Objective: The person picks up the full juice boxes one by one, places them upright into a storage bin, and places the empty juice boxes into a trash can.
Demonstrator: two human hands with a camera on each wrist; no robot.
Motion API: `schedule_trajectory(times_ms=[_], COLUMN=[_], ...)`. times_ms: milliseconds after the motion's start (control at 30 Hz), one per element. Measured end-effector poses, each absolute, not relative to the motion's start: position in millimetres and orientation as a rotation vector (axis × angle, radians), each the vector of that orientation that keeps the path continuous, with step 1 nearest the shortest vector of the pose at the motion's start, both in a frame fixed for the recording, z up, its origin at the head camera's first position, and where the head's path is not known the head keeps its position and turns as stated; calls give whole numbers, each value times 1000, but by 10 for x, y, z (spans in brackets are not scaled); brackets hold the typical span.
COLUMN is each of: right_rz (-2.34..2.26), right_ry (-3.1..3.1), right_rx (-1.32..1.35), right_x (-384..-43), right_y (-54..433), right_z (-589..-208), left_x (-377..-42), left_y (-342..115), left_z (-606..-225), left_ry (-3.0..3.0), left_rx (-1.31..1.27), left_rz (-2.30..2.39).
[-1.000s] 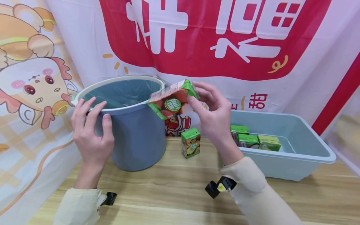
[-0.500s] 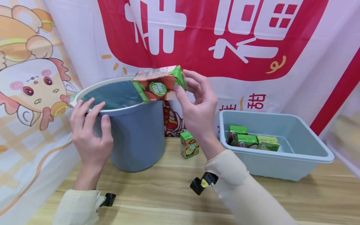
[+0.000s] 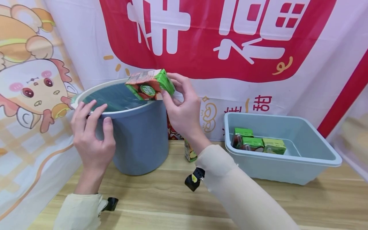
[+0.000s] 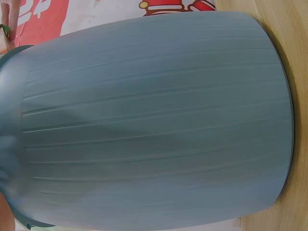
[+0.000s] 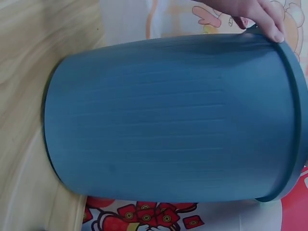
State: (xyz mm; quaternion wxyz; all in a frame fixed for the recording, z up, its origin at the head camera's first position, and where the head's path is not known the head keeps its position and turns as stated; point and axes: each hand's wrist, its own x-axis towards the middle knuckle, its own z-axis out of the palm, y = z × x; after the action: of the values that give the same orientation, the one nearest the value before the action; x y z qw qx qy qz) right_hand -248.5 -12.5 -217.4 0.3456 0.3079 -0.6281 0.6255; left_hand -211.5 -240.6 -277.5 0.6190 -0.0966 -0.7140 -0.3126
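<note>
In the head view a blue waste bin (image 3: pixel 141 137) with a pale rim and a clear liner stands on the left. My left hand (image 3: pixel 93 137) grips its near left rim, fingers over the edge and thumb outside. My right hand (image 3: pixel 184 108) holds a green and red juice box (image 3: pixel 143 85) by its green end. The box is tilted above the bin's right rim, its far end over the opening. Both wrist views are mostly filled by the bin wall (image 4: pixel 154 120). Behind my right wrist a smaller juice box (image 3: pixel 189 152) stands partly hidden on the table.
A light blue tub (image 3: pixel 283 167) stands on the right of the wooden table (image 3: pixel 149 198). Inside it lie a yellow-green juice box (image 3: pixel 274 146) and two green-topped ones (image 3: pixel 252 143). A printed white and red cloth (image 3: pixel 198 64) hangs right behind the bin and tub.
My right hand has carried the juice box left, over the bin's rim. Its forearm now covers part of the standing juice box. My left hand keeps its place on the rim.
</note>
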Motion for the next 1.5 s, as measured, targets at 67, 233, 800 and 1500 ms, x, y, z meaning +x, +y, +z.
schedule_trajectory(times_ms=[67, 233, 800, 1500], right_rz=[1581, 1477, 1201, 990], right_ry=[-1671, -1785, -2199, -2363], right_rx=[814, 875, 712, 633], right_x=[-2488, -2525, -2547, -2560], right_y=[-140, -164, -261, -272], right_z=[-2171, -2135, -2048, -2001], left_x=[-2112, -2108, -2093, -2096], left_y=[-2407, -2410, -2383, -2371], left_z=[-2778, -2782, -2779, -2760], left_ry=[-1647, -1651, -1643, -1636], left_rx=[-217, -210, -208, -216], left_rz=[-719, -723, -725, -724])
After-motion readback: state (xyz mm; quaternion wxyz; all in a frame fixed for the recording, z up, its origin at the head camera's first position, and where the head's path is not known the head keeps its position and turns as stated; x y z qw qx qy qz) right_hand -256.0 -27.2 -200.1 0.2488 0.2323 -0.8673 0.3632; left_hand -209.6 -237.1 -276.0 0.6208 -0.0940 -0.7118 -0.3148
